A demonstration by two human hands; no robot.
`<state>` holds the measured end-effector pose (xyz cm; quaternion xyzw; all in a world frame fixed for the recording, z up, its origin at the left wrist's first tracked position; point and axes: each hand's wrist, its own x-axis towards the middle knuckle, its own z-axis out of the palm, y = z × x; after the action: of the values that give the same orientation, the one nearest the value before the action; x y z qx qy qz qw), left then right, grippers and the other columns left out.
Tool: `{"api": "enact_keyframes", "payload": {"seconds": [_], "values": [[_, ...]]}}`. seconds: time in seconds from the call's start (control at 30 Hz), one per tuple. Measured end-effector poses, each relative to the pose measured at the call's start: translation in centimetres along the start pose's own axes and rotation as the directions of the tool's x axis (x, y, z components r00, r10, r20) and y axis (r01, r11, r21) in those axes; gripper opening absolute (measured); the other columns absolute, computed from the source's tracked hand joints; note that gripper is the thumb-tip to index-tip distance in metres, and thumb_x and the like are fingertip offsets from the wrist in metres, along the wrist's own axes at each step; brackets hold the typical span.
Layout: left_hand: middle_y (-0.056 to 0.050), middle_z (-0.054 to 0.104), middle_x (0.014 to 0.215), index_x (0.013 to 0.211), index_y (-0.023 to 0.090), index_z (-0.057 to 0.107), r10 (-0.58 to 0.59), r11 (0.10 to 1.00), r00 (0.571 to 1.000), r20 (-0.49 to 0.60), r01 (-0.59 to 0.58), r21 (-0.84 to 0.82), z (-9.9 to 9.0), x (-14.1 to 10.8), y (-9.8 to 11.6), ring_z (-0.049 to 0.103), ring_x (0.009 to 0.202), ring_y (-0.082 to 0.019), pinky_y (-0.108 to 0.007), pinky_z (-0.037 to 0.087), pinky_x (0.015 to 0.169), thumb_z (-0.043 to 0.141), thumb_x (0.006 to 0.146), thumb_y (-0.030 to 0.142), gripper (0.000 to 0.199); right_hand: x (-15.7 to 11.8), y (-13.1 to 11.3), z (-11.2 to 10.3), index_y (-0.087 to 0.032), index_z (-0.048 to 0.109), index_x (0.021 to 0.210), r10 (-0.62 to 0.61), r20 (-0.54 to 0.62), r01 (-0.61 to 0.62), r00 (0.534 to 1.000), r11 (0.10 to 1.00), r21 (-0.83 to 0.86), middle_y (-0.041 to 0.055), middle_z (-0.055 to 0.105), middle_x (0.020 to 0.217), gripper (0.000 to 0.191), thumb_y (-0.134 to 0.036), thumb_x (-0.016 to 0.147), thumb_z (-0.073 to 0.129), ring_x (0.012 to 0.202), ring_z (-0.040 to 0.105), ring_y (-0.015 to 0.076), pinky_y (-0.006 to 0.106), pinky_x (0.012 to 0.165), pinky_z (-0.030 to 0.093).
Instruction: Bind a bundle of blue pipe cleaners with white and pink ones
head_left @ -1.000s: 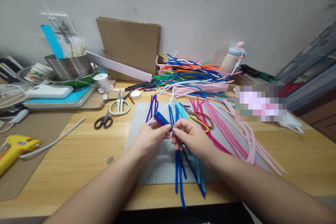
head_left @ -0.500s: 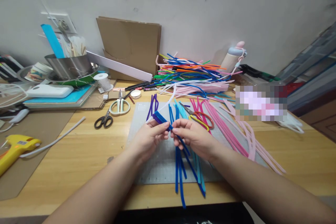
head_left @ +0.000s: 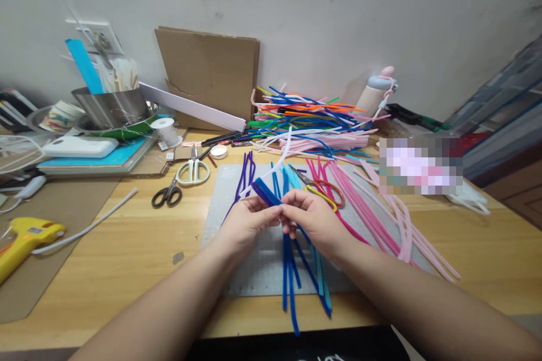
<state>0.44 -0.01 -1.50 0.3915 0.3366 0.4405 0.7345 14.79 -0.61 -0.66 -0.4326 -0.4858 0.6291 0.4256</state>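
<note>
Between my hands, above the grey cutting mat (head_left: 245,271), is a flat band of blue and purple pipe cleaners (head_left: 267,192) lying side by side. My left hand (head_left: 249,217) is closed round the band's lower left side, thumb on top. My right hand (head_left: 307,214) pinches the band's right end, its fingertips meeting those of the left. A white pipe cleaner (head_left: 284,152) curves up from behind the left hand. Loose blue pipe cleaners (head_left: 292,287) lie on the mat below the hands. Purple ones (head_left: 243,175) lie left of them, pink ones (head_left: 359,208) to the right.
Red-and-yellow scissors (head_left: 324,192) lie just beyond my right hand. Black scissors (head_left: 167,196) and pale-handled scissors (head_left: 193,172) rest to the left. A yellow glue gun (head_left: 29,240) is at far left. A multicoloured pipe cleaner heap (head_left: 313,118) and a bottle (head_left: 375,96) stand behind.
Both hands have shifted slightly, the left one to the right, and the fingertips have drawn closer together. The band and the white pipe cleaner have moved a little right.
</note>
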Motion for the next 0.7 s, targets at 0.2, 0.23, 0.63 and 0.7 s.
{"api": "enact_keyframes", "payload": {"seconds": [0.2,0.23,0.63,0.7], "values": [[-0.002,0.061,0.061,0.067,0.010,0.065,-0.013,1.000,0.993,-0.118,0.011,-0.014,-0.22,-0.09,0.03,0.054,0.055,-0.008,-0.022,0.042,0.058,0.072,0.062,0.024,0.016,-0.07,0.01,0.01,-0.017,0.048,0.077,-0.009,0.005,0.009,1.000,1.000,0.000,-0.0044,0.054,0.057,0.023,-0.033,0.070,0.063,0.044,0.053,0.0085,0.018,0.037,0.040],[-0.002,0.060,0.060,0.067,0.010,0.065,-0.007,1.000,0.993,-0.118,0.007,0.002,-0.28,-0.10,0.08,0.054,0.055,-0.008,-0.022,0.042,0.057,0.072,0.063,0.024,0.016,-0.08,-0.01,0.00,-0.017,0.049,0.077,-0.009,0.020,0.009,1.000,1.000,0.004,-0.0038,0.055,0.058,0.022,-0.032,0.071,0.063,0.045,0.054,0.0087,0.018,0.037,0.040],[-0.003,0.060,0.062,0.069,0.008,0.065,-0.018,1.000,0.995,-0.101,0.017,-0.015,-0.18,-0.16,0.29,0.054,0.057,-0.009,-0.022,0.042,0.059,0.072,0.063,0.024,0.019,-0.16,0.03,0.03,-0.017,0.048,0.076,0.009,0.051,-0.009,0.999,1.000,0.017,-0.0034,0.055,0.060,0.018,-0.030,0.073,0.060,0.045,0.054,0.0084,0.017,0.036,0.039],[-0.003,0.060,0.061,0.068,0.008,0.064,-0.016,1.000,0.996,-0.093,0.016,-0.005,-0.07,-0.19,0.33,0.054,0.057,-0.009,-0.023,0.042,0.059,0.072,0.064,0.025,0.019,-0.19,0.06,0.01,-0.017,0.048,0.075,0.007,0.055,-0.007,0.998,1.000,0.009,-0.0034,0.055,0.060,0.018,-0.030,0.073,0.060,0.045,0.053,0.0081,0.017,0.036,0.039]]}}
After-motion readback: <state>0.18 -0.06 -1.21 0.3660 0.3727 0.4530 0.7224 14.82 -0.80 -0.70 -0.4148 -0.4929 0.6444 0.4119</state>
